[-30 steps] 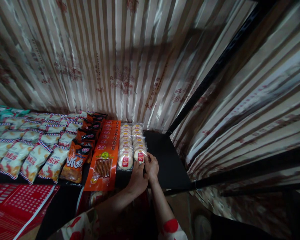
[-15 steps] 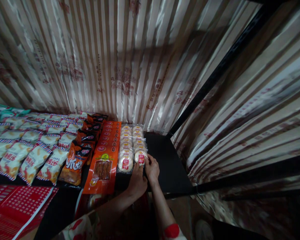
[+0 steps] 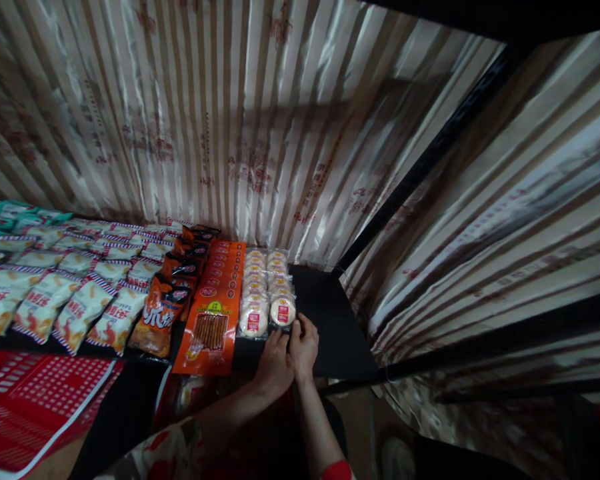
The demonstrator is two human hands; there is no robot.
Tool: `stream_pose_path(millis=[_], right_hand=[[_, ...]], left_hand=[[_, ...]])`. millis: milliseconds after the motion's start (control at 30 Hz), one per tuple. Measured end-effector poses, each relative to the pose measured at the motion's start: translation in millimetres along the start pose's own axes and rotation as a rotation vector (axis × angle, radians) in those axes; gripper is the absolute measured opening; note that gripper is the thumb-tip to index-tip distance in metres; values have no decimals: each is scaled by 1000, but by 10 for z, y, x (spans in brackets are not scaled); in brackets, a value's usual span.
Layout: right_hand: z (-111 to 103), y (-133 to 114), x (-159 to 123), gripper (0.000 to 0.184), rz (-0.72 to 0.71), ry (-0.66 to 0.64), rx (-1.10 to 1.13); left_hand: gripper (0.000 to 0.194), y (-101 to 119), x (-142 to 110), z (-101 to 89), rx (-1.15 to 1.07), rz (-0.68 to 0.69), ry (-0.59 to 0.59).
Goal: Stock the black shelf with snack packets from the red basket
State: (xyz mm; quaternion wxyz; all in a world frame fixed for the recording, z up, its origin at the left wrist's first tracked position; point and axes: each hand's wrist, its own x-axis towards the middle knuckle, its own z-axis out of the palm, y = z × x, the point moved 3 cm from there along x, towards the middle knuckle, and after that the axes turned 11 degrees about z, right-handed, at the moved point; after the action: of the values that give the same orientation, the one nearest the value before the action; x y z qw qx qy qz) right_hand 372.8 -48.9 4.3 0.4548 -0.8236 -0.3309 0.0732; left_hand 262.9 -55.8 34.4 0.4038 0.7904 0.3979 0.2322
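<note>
The room's back and right side are closed off by striped, folded curtains [image 3: 180,100], dimly lit and crossed by a dark metal post [image 3: 410,180]. In front of them a black shelf [image 3: 325,320] is set, its surface left bare to the right of the goods. Below its front edge, at the left, a red basket [image 3: 45,387] can be seen. Most of the shelf is taken up by striped-edged pale bags [image 3: 83,310], with a row of orange snack bags [image 3: 159,317] beside them, then flat orange stick packets [image 3: 210,307] laid overlapping. Next to these, two rows of round crackers are lined up, the front cracker packet [image 3: 283,312] of the right-hand row being set just ahead of the hands. By the left hand [image 3: 275,370] and the right hand [image 3: 304,347], fingers are kept close together and lightly bent; nothing is seen to be held, and contact with the wrapper cannot be told. Should that row be pushed too hard from the front, the slick wrappers could be made to ride over one another, or be turned askew against the neighbouring row, since its outer side is left unsupported.
</note>
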Motion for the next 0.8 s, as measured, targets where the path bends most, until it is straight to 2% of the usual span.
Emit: stream_pose_path(millis=[200,300,433,567,667,800], right_hand=[[-74,-41,-396,42,29,-10,71],[-90,-11,-642,38,49,-21,148],[-60,48,-1058,33,-3,-99,217],[105,99,-1479,32,-82,-286,108],[319,139,-1754,33,-83,-485,-51],[609,156,-2064,33,-84,-715,-174]], left_hand=[[43,-75,-264,-5,-26,62,55],[39,-155,-449,-2,-24,78,42],[29,-335,-747,-18,-81,98,-13],[29,-664,-1043,-78,-144,62,-102],[30,-1049,-1241,-120,0,-131,-251],[30,-1511,-1421,-226,50,-275,-269]])
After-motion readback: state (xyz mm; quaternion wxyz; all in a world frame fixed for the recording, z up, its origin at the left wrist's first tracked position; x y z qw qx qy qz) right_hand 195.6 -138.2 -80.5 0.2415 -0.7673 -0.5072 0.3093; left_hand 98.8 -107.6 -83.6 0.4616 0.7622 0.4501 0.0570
